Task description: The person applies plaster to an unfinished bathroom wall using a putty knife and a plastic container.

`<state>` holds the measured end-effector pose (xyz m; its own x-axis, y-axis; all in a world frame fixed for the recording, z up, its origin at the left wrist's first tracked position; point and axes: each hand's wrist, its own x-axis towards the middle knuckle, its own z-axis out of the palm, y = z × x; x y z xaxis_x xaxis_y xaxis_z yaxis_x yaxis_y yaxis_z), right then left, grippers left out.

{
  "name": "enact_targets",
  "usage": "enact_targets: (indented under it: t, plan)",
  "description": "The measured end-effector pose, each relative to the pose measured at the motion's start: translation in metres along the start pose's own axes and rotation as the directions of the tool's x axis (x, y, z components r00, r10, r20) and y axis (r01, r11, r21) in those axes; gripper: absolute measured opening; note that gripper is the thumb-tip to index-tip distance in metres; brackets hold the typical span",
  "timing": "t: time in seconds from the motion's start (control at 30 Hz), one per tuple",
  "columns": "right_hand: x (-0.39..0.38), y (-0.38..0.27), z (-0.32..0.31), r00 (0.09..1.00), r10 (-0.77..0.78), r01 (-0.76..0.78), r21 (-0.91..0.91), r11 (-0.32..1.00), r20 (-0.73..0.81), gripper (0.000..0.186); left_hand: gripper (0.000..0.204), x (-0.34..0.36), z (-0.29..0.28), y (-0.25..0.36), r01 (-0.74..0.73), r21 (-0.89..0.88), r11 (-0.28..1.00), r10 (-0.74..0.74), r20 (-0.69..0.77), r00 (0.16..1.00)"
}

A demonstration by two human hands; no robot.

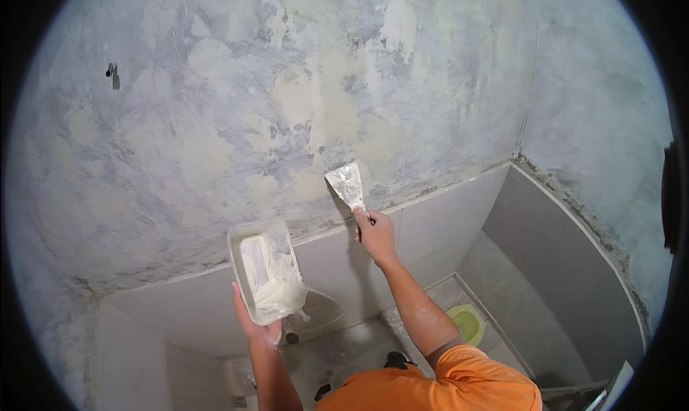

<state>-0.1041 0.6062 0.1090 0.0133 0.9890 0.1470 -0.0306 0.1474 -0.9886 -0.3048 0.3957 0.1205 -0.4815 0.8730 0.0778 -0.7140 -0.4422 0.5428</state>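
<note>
My right hand is wrapped round the handle of a putty knife. Its broad blade is smeared with whitish paste and lies at the lower part of the patchy grey-white wall, just above the panel edge. Whether the blade touches the wall I cannot tell. My left hand grips a pale rectangular tub from below and its left side; most of the fingers are hidden by it. White paste coats the tub's inside, thickest at the near right corner, where some clings outside.
Smooth grey panels cover the lower wall, topped by a pale ledge that turns at the right corner. A small pipe stub sticks out at upper left. Below are a round drain opening and a yellow-green squat toilet.
</note>
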Motion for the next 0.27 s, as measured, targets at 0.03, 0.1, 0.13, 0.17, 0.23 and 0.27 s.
enact_targets:
  t: [0.03, 0.1, 0.13, 0.17, 0.23, 0.27]
  plan:
    - [0.001, -0.003, 0.006, 1.000, 0.009, -0.009, 0.008, 1.000, 0.003, 0.052, 0.064, -0.001, -0.002, 0.003, -0.014, 0.020, 1.000, 0.013, 0.026, 1.000]
    - [0.009, -0.005, 0.012, 0.997, -0.073, 0.074, 0.039, 0.997, -0.024, 0.048, 0.064, -0.005, -0.008, 0.005, -0.012, 0.054, 0.998, 0.011, 0.029, 1.000]
    - [0.014, -0.001, 0.011, 0.998, -0.052, 0.053, 0.040, 0.998, -0.024, 0.048, 0.064, -0.005, -0.010, 0.006, -0.013, 0.064, 0.998, 0.014, -0.002, 1.000]
    - [0.023, 0.003, 0.005, 0.999, -0.039, 0.039, 0.003, 0.999, -0.025, 0.048, 0.064, -0.004, -0.011, 0.006, -0.014, 0.070, 0.997, 0.016, -0.026, 1.000]
    - [0.031, 0.025, -0.007, 0.998, 0.055, -0.058, -0.086, 0.995, -0.035, 0.048, 0.065, -0.005, -0.012, 0.004, -0.022, 0.074, 0.997, 0.024, -0.032, 0.999]
    - [0.025, 0.031, -0.009, 0.991, 0.136, -0.137, -0.075, 0.988, -0.020, 0.049, 0.066, -0.007, -0.015, 0.004, -0.048, 0.069, 0.996, 0.050, -0.037, 0.998]
